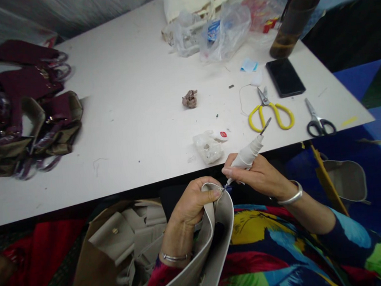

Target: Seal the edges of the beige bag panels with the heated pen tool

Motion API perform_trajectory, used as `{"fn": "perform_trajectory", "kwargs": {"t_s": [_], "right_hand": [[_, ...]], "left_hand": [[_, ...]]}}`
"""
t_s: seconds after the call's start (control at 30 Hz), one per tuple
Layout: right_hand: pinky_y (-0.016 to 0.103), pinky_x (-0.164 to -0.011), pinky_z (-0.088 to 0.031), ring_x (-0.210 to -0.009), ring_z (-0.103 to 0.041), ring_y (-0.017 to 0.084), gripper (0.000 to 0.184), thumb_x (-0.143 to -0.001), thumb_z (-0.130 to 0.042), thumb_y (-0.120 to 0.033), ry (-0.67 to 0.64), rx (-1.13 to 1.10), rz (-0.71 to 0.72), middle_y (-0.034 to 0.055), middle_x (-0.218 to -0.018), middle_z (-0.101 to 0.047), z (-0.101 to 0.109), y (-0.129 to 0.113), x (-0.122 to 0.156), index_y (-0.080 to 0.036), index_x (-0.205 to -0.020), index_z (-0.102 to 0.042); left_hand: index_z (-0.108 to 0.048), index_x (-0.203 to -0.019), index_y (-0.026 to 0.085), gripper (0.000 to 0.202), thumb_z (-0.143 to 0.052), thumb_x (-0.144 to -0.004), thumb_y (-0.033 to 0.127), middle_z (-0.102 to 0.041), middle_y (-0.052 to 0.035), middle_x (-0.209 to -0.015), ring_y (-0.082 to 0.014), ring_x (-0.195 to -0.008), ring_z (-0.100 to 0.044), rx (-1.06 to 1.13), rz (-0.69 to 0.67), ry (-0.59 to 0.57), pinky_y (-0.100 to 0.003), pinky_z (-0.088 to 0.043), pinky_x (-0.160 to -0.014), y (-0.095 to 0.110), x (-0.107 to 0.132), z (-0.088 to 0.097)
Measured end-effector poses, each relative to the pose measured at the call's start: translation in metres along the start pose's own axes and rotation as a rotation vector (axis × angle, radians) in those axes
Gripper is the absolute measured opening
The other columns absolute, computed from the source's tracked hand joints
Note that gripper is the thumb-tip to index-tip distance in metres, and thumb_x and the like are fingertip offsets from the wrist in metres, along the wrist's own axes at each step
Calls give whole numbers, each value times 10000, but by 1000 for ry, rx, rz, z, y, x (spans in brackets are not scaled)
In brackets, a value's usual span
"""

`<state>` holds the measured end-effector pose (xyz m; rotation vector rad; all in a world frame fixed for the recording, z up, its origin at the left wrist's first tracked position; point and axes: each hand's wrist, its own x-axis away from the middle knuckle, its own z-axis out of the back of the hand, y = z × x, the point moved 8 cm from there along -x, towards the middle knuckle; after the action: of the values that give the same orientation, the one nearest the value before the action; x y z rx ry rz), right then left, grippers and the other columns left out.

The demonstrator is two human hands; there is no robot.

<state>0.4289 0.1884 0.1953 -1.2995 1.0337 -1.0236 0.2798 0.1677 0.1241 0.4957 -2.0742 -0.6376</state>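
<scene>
My left hand (195, 199) is closed on the top edge of a beige bag (195, 269), thumb on one face and fingers behind it. The bag hangs down over my lap, its mouth parted. In my right hand (260, 174) is a slim tool wrapped in white (246, 155), with a narrow metal blade sticking out of its upper end. Its lower end meets the bag's edge beside my left thumb, where a small dark blue bit shows. What that lower tip looks like is too small to tell.
On the white table (134, 108) lie yellow-handled scissors (270, 111), black-handled scissors (320, 122), a phone (285, 77) and a crumpled plastic bag (208, 146). A tall bottle (295, 18) stands at the back right. Maroon bags (22, 86) are piled left; beige pieces (131, 232) fill a box below.
</scene>
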Motion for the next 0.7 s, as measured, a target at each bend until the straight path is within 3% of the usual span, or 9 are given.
{"fn": "perform_trajectory", "kwargs": {"t_s": [0.37,0.47,0.63,0.7], "right_hand": [[296,-598,-467,-633,-549,165,344,-1010,-652,-478,77,49,18,14,-705,-611,1,0,19,-192,-819,-670],[302,-633,-469,-677,-571,171,249,-1021,-661,-373,31,138,68,24,-771,-644,-1,-4,30,-201,-841,-675],[337,-660,-435,-683,-570,189,186,-1037,-647,-290,-136,395,364,25,-762,-652,-8,-33,49,-217,-873,-694],[326,-661,-456,-693,-594,183,231,-1055,-637,-332,-134,343,291,30,-773,-667,-2,-31,53,-208,-872,-704]], "left_hand": [[-677,-746,128,437,-995,-527,333,-612,4,-617,-97,-526,-514,61,-40,62,-215,-390,-531,-4,3,-4],[-680,-742,127,434,-992,-528,340,-606,4,-613,-95,-526,-503,50,-54,73,-214,-380,-527,-4,5,-6],[-686,-752,126,413,-963,-571,373,-617,-9,-647,-102,-554,-503,-73,-115,81,-219,-374,-547,0,8,-14],[-683,-752,130,392,-943,-603,381,-607,-5,-652,-101,-562,-490,-142,-153,94,-222,-366,-559,2,11,-17]]}}
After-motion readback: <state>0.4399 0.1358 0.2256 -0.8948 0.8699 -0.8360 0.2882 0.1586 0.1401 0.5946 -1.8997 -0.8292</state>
